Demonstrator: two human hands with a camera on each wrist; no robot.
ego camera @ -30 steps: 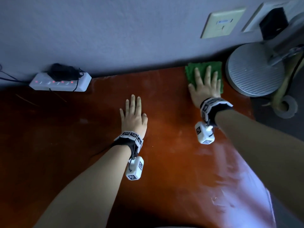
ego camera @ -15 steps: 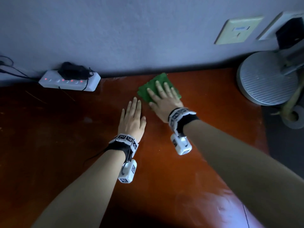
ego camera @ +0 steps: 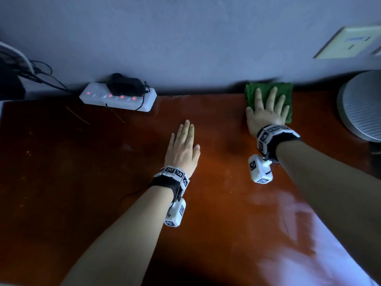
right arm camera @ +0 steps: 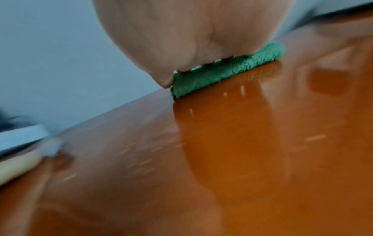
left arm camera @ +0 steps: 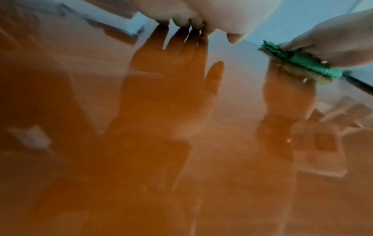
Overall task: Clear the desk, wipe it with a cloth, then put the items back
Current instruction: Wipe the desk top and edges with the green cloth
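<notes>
Far left, dark cables (ego camera: 31, 73) trail down the wall above the tabletop (ego camera: 82, 182), a glossy reddish-brown wooden surface. Next along, a white power strip (ego camera: 118, 99) lies at the rear edge against the wall, several red indicator lights lit, with a black adapter (ego camera: 123, 84) plugged into it.

Near the centre, the left hand (ego camera: 183, 149) lies flat on the tabletop, palm down, fingers straight and close together, thumb set slightly out. It holds nothing. The left wrist view shows the fingertips (left arm camera: 181, 22) touching the surface and the hand mirrored in the polish. A marker band and a white camera unit sit on the wrist.

Further right, the right hand (ego camera: 266, 112) is spread flat on a folded green cloth (ego camera: 268, 89), fingers straight and splayed, pressing it down onto the tabletop. The cloth lies at the rear edge, close against the wall and well apart from the left hand. The right wrist view shows the cloth (right arm camera: 226, 70) sandwiched between the palm and the wood, its near fold visible below the heel of the hand. That view is blurred.

Far right, a round ribbed grey disc (ego camera: 360, 106) rests near the tabletop's right end, just beside the cloth but not touching it. Above it, a cream wall plate (ego camera: 350, 43) is mounted on the wall.
</notes>
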